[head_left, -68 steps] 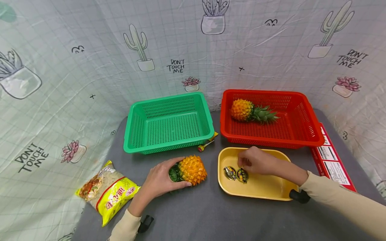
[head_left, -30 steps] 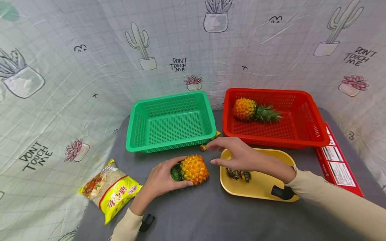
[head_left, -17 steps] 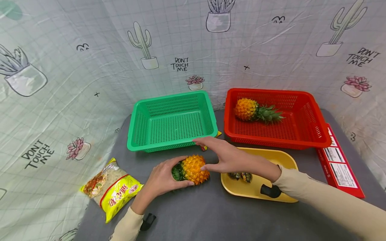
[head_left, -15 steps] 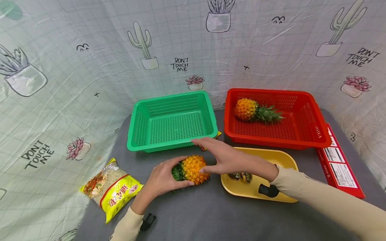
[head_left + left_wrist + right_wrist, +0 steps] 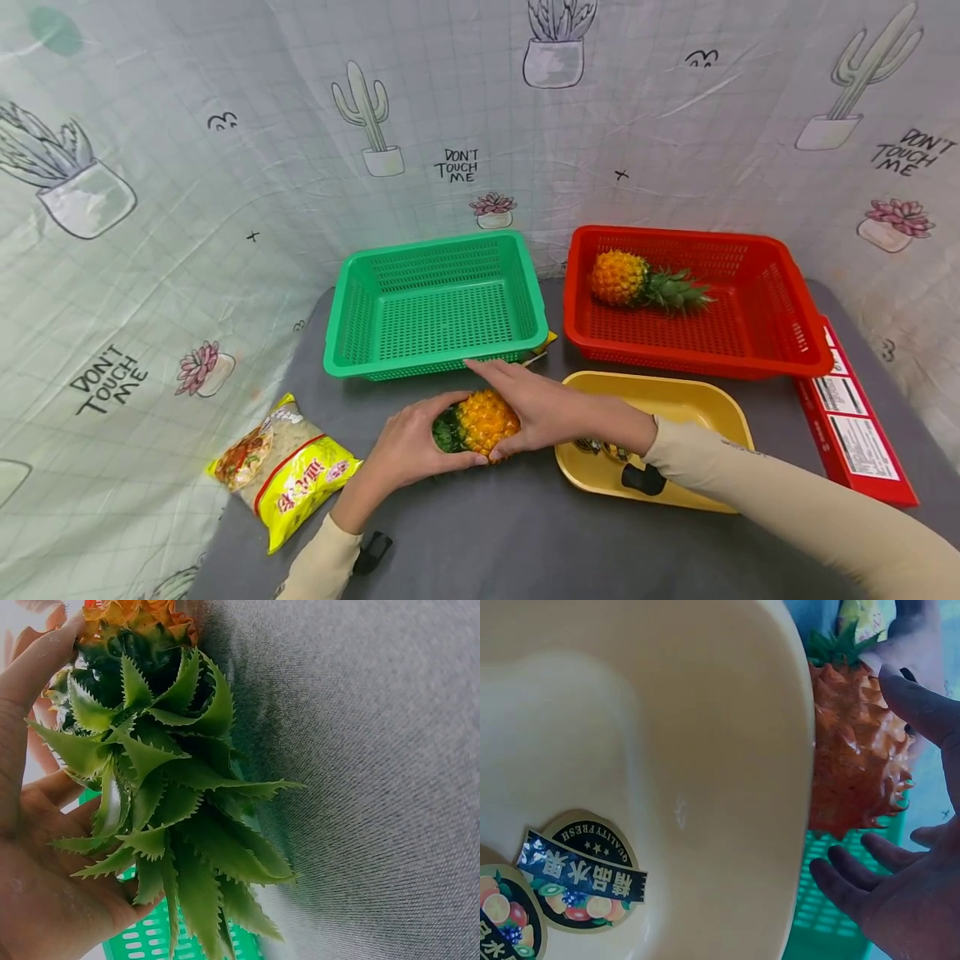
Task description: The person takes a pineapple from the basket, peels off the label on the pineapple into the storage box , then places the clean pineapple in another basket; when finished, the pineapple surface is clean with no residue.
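Observation:
A small orange pineapple (image 5: 486, 423) with green leaves (image 5: 172, 780) lies on its side on the grey cloth. My left hand (image 5: 414, 443) holds it around the leafy end, thumb on the near side and fingers on the far side. At its other end my right hand (image 5: 542, 408) arches over it with fingers and thumb spread. The right thumb lies over the fruit in the head view; firm contact cannot be told. Beside the right forearm, the yellow tray (image 5: 720, 408) holds round fruit labels (image 5: 585, 870), partly hidden by that arm in the head view.
Behind stand a green basket (image 5: 442, 367) and a red basket (image 5: 697, 357) with another pineapple (image 5: 619, 278) in it. A yellow food bag (image 5: 288, 471) lies left, a red box (image 5: 855, 425) right. A thin white stick (image 5: 536, 360) shows beyond my right hand.
My right hand has left the labels in the yellow tray and moved left to the pineapple, its fingers spreading. My left hand keeps its hold. The head view has shifted slightly.

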### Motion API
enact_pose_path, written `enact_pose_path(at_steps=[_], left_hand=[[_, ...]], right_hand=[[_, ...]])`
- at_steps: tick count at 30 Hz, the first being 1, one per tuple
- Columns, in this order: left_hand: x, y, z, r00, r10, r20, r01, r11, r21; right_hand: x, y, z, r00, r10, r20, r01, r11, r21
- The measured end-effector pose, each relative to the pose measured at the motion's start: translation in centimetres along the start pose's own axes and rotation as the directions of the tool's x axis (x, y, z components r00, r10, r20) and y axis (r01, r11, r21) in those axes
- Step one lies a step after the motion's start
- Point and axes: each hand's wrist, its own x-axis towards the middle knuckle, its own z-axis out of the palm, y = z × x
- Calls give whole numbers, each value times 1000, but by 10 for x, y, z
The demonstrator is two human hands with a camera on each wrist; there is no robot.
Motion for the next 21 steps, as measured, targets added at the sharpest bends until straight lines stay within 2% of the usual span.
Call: enact_pose_path(at_steps=[9, 16, 21], left_hand=[[0, 1, -2, 1000, -9, 10, 9, 1000, -5], [-1, 0, -1, 1000, -4, 6, 4, 1000, 11], [0, 0, -1, 1000, -2, 4, 2, 1000, 12]], right_hand=[[10, -3, 9, 1000, -9, 17, 8, 1000, 13], [15, -5, 16, 996, 45, 79, -50, 997, 60], [15, -5, 18, 995, 63, 80, -68, 995, 67]])
